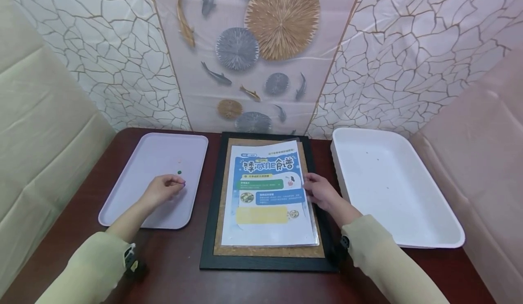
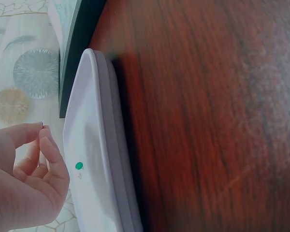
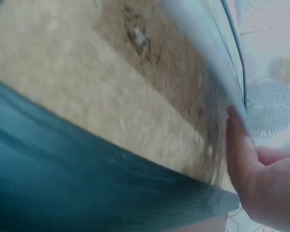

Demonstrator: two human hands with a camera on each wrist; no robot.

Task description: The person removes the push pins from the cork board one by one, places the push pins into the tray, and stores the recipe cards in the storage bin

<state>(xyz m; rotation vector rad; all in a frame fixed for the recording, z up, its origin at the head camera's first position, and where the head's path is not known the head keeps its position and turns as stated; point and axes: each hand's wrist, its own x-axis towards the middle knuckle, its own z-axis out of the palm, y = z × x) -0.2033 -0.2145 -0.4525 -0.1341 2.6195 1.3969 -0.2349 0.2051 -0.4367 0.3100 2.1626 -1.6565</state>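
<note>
My left hand (image 1: 165,188) is over the lavender tray (image 1: 135,190), thumb and fingertips pinching a tiny purple thumbtack (image 1: 184,183). In the left wrist view the pinched tack is mostly hidden by the fingertips. A green thumbtack (image 2: 79,166) lies on the tray just beyond that hand. With my right hand (image 1: 323,192) I hold the right edge of a printed poster sheet (image 1: 265,231), which has blue, green and yellow panels. The sheet overlaps a black-framed cork board (image 1: 218,249). Seen from the right wrist, the sheet's edge stands raised off the cork, with fingers behind it.
A deep white bin (image 1: 396,195) stands right of the board, with a few small specks in it. The dark red-brown wooden table (image 1: 175,267) carries everything. Behind rises a patterned cloth backdrop (image 1: 261,90), and padded beige panels (image 1: 45,127) flank both sides.
</note>
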